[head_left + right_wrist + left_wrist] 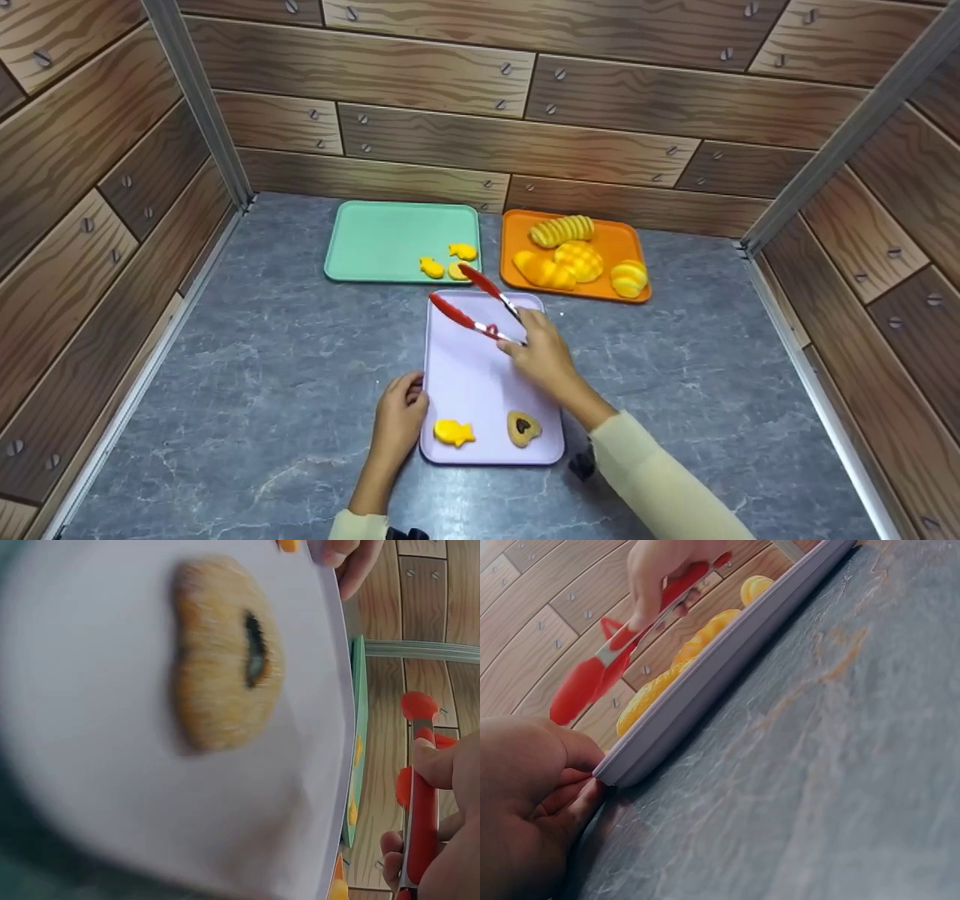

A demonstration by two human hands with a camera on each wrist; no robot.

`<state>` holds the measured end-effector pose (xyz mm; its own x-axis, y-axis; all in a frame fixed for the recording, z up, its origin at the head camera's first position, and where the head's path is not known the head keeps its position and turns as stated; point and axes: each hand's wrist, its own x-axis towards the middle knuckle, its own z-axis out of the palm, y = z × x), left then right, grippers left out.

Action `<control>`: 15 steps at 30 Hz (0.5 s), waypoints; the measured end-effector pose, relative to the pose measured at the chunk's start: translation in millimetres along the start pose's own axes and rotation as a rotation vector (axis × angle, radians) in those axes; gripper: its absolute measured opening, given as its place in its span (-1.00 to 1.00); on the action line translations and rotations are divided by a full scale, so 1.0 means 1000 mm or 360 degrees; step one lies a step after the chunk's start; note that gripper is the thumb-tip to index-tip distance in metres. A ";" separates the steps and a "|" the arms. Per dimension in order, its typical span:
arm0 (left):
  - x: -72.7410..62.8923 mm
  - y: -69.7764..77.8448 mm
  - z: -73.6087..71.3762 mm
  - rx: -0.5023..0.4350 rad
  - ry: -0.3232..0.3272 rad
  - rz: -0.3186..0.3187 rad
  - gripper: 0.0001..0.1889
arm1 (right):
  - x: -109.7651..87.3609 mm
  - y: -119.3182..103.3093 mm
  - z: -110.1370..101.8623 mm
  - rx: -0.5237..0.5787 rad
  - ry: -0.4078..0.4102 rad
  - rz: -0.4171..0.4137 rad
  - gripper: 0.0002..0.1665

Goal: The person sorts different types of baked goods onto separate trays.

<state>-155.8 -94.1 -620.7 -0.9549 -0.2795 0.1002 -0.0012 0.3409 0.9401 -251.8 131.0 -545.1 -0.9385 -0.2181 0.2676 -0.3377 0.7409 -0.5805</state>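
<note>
My right hand point(541, 351) grips red-tipped metal tongs point(452, 309) over the far end of the lilac tray point(480, 382). The tongs' arms are spread, with nothing pinched between them. One tip overlaps a round yellow piece point(457, 271) at the near corner of the green tray in the head view. Along the lilac tray's left side, my left hand point(401, 411) holds the rim with its fingers point(576, 791). On that tray lie a yellow fish-shaped piece point(453, 433) at near left and a heart-shaped cookie point(523, 429) with a dark centre at near right.
Behind on the left is the green tray point(375, 240), with two yellow fish-shaped pieces point(463, 251) near its right end. Beside it, an orange tray point(517, 231) bears several bread pieces point(577, 260). Wood-patterned walls point(420, 127) enclose the grey tabletop point(262, 360) on three sides.
</note>
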 end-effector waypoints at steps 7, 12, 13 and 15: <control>0.000 0.001 0.000 0.0014 -0.0004 -0.0036 -0.64 | -0.042 0.017 -0.016 0.0011 0.0009 -0.0049 -0.26; -0.001 0.000 0.001 -0.0002 0.0000 -0.0003 -0.65 | -0.062 0.028 -0.033 0.0126 -0.0059 0.0048 -0.25; -0.001 -0.001 0.001 -0.0006 -0.0002 -0.0003 -0.66 | -0.064 0.029 -0.037 0.0145 -0.0074 0.0062 -0.25; -0.001 0.000 0.001 -0.0009 -0.0006 -0.0008 -0.65 | -0.070 0.032 -0.044 0.0160 -0.0110 0.0062 -0.25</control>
<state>-155.5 -93.2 -621.6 -0.9560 -0.2779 0.0942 -0.0043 0.3343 0.9425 -193.9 197.7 -548.4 -0.9526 -0.2362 0.1916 -0.3030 0.6830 -0.6646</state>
